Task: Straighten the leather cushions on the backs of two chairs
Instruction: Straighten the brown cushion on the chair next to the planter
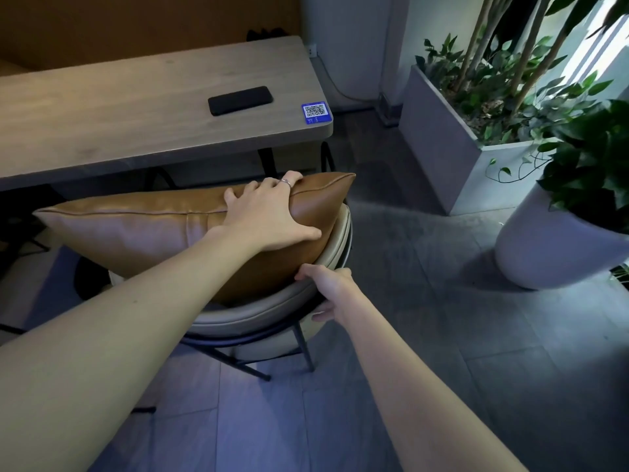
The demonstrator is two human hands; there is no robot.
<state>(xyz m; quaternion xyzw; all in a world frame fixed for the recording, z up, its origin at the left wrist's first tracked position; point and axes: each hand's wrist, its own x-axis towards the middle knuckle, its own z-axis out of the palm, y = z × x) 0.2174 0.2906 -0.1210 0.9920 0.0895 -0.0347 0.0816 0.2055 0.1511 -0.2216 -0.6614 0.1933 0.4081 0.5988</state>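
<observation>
A brown leather cushion (pixel 143 229) lies along the top of a chair's curved cream backrest (pixel 258 311), its right corner pointing past the rim. My left hand (pixel 269 212) grips the cushion near its right end, fingers over the top seam and thumb on the near face. My right hand (pixel 328 287) holds the backrest rim just below the cushion's lower right edge, fingers curled around it. Only this one chair and cushion are in view.
A wooden table (pixel 102 131) stands just beyond the chair, with a black phone (pixel 241 100) and a blue QR sticker (pixel 316 112) on it. To the right are a grey planter box (pixel 452 155) and a white plant pot (pixel 544 253) on the tiled floor.
</observation>
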